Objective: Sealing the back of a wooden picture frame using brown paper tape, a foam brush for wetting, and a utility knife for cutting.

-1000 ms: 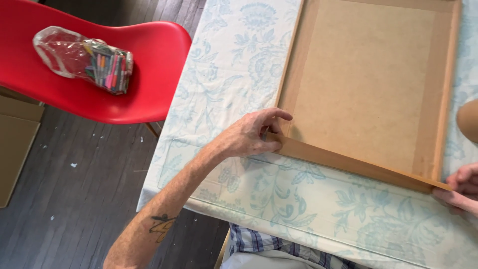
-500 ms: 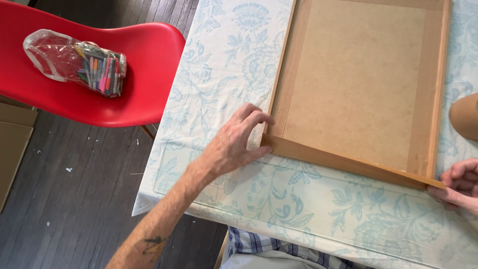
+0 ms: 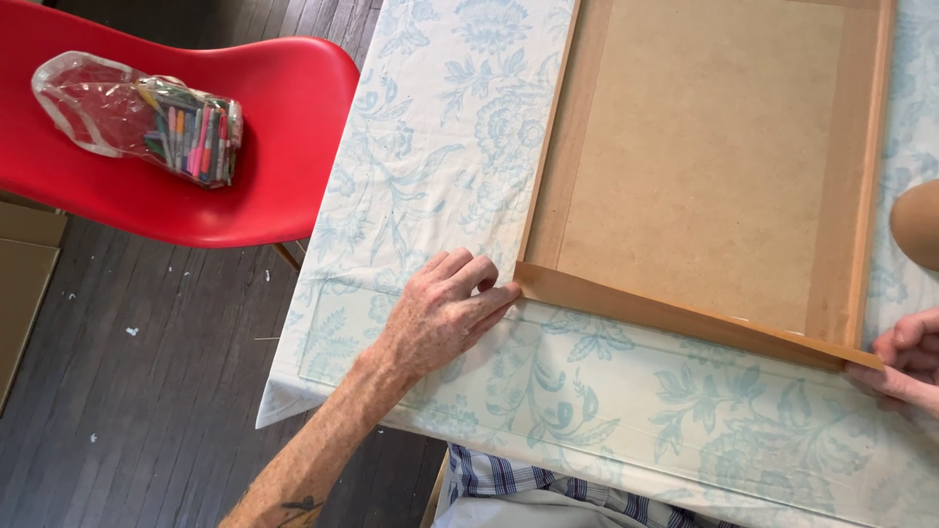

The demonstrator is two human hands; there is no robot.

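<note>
A large wooden picture frame (image 3: 685, 318) lies back-up on the table, its brown fibreboard backing (image 3: 704, 156) facing me. My left hand (image 3: 445, 313) rests flat on the tablecloth, its fingertips touching the frame's near left corner. At the right edge of the view my right hand (image 3: 905, 362) pinches the frame's near right corner. The rest of that hand is cut off by the picture's edge.
The table wears a white cloth with a pale blue flower print (image 3: 430, 137). To the left stands a red chair (image 3: 284, 127) holding a clear plastic bag of coloured markers (image 3: 147, 117). Dark wooden floor (image 3: 127, 391) lies below. A tan rounded object (image 3: 917, 225) shows at the right edge.
My left hand has slid left along the frame's near edge to its left corner and flattened on the cloth. The right hand keeps its hold on the right corner.
</note>
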